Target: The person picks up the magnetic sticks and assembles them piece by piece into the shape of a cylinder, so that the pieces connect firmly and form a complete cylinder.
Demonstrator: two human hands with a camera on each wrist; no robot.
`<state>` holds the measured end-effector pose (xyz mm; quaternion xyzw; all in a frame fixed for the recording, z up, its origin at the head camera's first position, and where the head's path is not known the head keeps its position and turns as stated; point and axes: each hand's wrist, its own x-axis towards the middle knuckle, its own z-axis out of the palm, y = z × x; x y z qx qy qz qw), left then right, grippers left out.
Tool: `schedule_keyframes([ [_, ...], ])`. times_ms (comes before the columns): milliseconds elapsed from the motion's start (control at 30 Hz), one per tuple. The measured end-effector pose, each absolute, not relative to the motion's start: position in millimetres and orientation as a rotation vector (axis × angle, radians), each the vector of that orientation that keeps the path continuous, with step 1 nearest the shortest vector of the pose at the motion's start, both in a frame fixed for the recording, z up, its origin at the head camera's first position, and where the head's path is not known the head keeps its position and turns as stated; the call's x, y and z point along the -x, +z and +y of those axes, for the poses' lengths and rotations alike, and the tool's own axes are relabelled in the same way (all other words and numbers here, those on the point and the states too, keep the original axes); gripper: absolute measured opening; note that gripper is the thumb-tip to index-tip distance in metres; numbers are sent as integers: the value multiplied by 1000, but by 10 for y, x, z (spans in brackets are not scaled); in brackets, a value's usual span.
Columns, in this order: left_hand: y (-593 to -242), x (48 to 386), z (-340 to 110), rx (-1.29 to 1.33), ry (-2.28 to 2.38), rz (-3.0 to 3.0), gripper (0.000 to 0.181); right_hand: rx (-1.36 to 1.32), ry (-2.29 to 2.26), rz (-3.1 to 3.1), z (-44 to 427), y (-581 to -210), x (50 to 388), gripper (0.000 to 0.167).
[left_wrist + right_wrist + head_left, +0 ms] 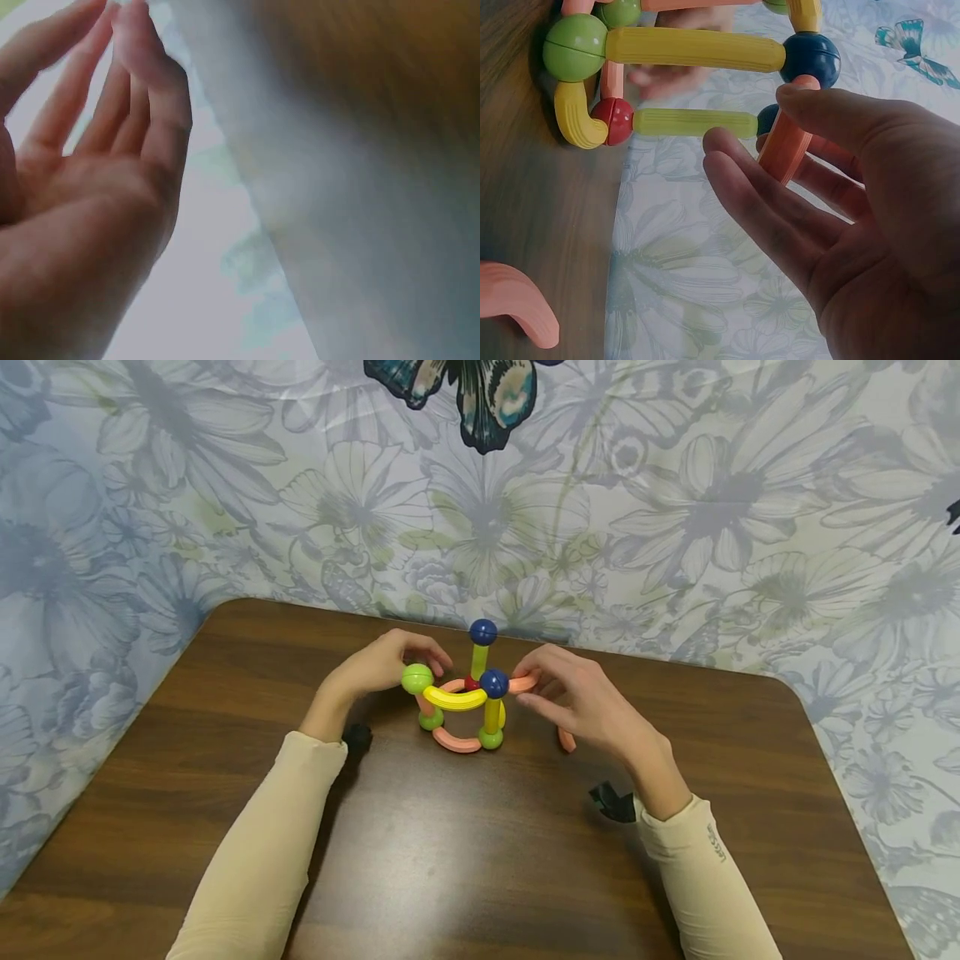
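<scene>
A toy structure of balls and rods stands on the table. Its near top has a light green ball and a navy ball, joined by a curved yellow rod. Behind, a lime rod rises from a red ball to another navy ball. My right hand pinches a coral rod between thumb and fingers, its end against the near navy ball. My left hand is beside the light green ball, fingers loosely bent, with nothing seen in them; its fingertips are blurred.
A loose curved coral rod lies on the brown table, partly under my right hand. Behind the table's far edge hangs a floral cloth with a butterfly print. Dark straps show by the wrists.
</scene>
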<state>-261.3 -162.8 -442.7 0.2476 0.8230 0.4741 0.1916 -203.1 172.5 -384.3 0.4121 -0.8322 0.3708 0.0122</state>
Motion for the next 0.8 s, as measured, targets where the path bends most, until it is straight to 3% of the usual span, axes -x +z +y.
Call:
schedule_keyframes([
  [300, -4430, 2278, -1875, -807, 1335, 2127, 45, -1262, 1172, -2607, 1725, -3862, 2033, 23],
  [600, -4506, 2268, -1748, -810, 1437, 2103, 13, -1244, 1155, -2614, 1733, -3867, 2041, 25],
  [800, -4467, 2282, -1721, -810, 1402, 2130, 9, -1239, 1125, -2594, 1745, -3861, 2036, 26],
])
